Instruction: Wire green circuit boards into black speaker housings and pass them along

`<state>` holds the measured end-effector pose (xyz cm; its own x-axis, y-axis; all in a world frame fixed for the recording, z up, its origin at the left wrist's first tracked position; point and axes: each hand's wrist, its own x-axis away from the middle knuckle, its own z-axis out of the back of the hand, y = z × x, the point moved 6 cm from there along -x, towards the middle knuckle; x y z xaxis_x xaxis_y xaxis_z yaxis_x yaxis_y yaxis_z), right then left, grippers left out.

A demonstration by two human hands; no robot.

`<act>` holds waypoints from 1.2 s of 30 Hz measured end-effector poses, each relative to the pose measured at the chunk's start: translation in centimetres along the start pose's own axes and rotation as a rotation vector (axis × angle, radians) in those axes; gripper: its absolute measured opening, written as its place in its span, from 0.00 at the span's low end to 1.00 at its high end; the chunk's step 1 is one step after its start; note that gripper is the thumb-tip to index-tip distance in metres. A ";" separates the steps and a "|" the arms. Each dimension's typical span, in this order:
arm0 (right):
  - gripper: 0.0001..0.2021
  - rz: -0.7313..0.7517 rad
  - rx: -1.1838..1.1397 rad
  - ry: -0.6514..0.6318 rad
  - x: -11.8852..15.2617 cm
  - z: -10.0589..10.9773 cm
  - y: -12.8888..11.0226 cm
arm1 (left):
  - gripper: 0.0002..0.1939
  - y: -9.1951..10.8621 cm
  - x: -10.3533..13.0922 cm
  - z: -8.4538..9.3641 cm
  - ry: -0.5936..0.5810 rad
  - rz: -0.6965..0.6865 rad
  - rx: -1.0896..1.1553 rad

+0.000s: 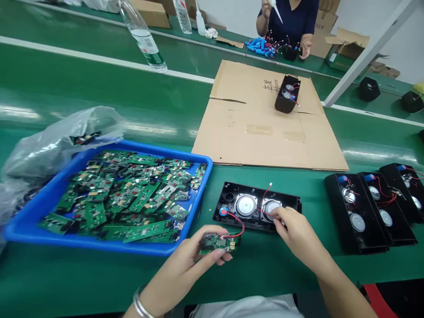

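Note:
My left hand [202, 251] grips a green circuit board [218, 242] between thumb and fingers. A red lead [243, 227] joins the board to a blue-wrapped round part [224, 212] in an open black speaker housing [238, 224]. The housing lies flat with two round speaker drivers [245, 206] facing up. My right hand [293, 227] is closed in a pinch over the right-hand driver. A thin red wire [263, 211] runs to its fingertips, which partly cover that driver. A second wire end with a small white plug [270, 184] sticks up behind the housing.
A blue tray [185, 247] heaped with circuit boards stands left, beside a plastic bag [66, 132]. Several black housings [357, 212] stand right. Flattened cardboard [245, 145] carries another housing [287, 95]. Opposite, a person [288, 22] holds a white nozzle near blue parts [260, 46].

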<state>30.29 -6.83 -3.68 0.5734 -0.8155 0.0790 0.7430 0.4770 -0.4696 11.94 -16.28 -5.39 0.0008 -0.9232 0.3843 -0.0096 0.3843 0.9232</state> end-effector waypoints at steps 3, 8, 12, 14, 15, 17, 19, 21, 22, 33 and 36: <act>0.07 -0.030 -0.320 0.175 -0.6 0.4 0.4 | 0.10 0.7 -1.0 -1.9 -0.008 0.019 -0.031; 0.07 -0.018 -0.645 0.199 -1.8 0.2 0.5 | 0.11 2.2 -2.1 -3.3 0.178 -0.022 -0.057; 0.05 -0.118 -0.872 0.138 -2.4 -1.1 1.2 | 0.12 2.6 -2.6 -3.3 0.244 -0.028 -0.069; 0.05 -0.150 -0.904 0.135 -2.4 -1.4 1.5 | 0.13 2.6 -2.7 -3.2 0.250 -0.023 -0.089; 0.05 -0.125 -0.879 0.139 -2.4 -1.3 1.5 | 0.13 2.6 -2.8 -3.1 0.247 -0.018 -0.100; 0.05 -0.013 -0.772 0.139 -2.3 -0.9 0.9 | 0.13 2.4 -2.9 -3.1 0.227 -0.009 -0.120; 0.06 0.136 -0.622 0.156 -2.0 -0.4 -0.1 | 0.13 2.1 -3.2 -3.2 0.193 -0.009 -0.135; 0.08 0.279 -0.457 0.217 -1.6 0.0 -1.2 | 0.14 1.9 -3.4 -3.3 0.162 -0.024 -0.144; 0.08 0.336 -0.377 0.253 -1.3 0.2 -1.8 | 0.14 1.8 -3.5 -3.3 0.152 -0.031 -0.145; 0.14 0.548 0.098 0.348 -0.5 0.2 -4.3 | 0.12 2.4 -3.6 -3.7 0.087 -0.071 -0.320; 0.17 0.634 0.225 0.344 -0.3 0.1 -5.1 | 0.12 2.8 -3.7 -3.9 0.072 -0.093 -0.419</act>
<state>26.37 -9.02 -1.21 0.8016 -0.4014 -0.4430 0.3807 0.9141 -0.1394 15.77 -11.74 -4.24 0.0522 -0.9570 0.2852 0.4005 0.2817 0.8719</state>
